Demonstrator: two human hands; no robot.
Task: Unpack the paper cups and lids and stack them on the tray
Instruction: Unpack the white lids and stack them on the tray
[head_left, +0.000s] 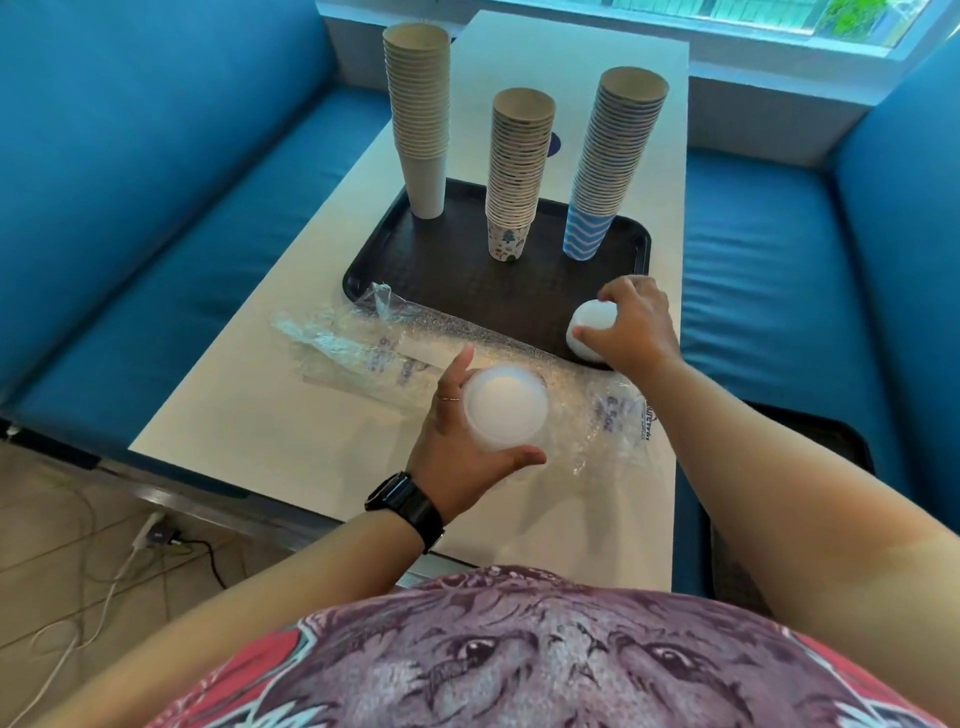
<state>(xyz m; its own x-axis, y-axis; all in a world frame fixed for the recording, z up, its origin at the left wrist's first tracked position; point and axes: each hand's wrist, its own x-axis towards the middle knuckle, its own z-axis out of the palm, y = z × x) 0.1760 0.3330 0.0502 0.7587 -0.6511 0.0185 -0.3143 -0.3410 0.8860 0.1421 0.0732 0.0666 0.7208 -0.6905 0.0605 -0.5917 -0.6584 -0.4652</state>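
With the right hand (631, 325) grasping a lid stack (589, 332) at the tray's (415, 270) 5 o'clock corner, seat it flat before releasing, then bring over the left hand's (467, 441) clasped lids (505, 408) from above the wrapper (363, 348).

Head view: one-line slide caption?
Three cup stacks on the tray; left hand and right hand each grip white lids.

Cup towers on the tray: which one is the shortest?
The middle stack, with little tree pictures on its bottom cup. The plain beige stack and blue zigzag stack both rise higher.
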